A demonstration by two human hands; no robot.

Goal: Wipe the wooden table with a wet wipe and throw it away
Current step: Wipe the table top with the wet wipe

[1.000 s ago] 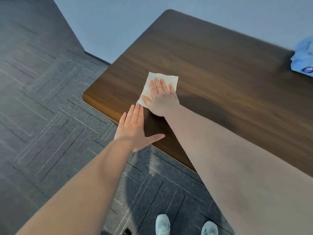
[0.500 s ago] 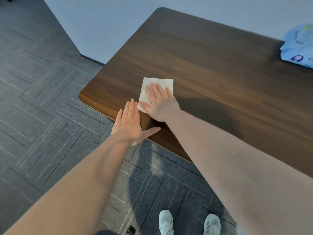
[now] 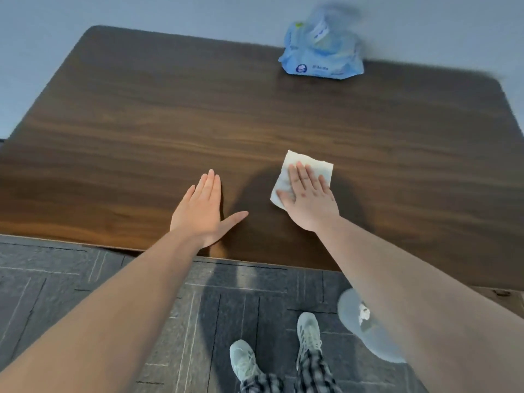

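Right hand lies flat, fingers spread, pressing the wipe onto the bench, near-center right. Left hand flat and empty on the wood, thumb out, left of it. Wipe looks thin, soft, damp, probably clings; best pinched at a free far corner. Blue wipes pack sits at far edge; contents not visible. No bin in view.

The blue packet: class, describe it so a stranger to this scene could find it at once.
Start with the dark wooden table that fills the view. Follow its far edge, by the wall, towards the right. The blue packet sits there alone, soft and crinkly, well beyond the white wet wipe under the right hand.
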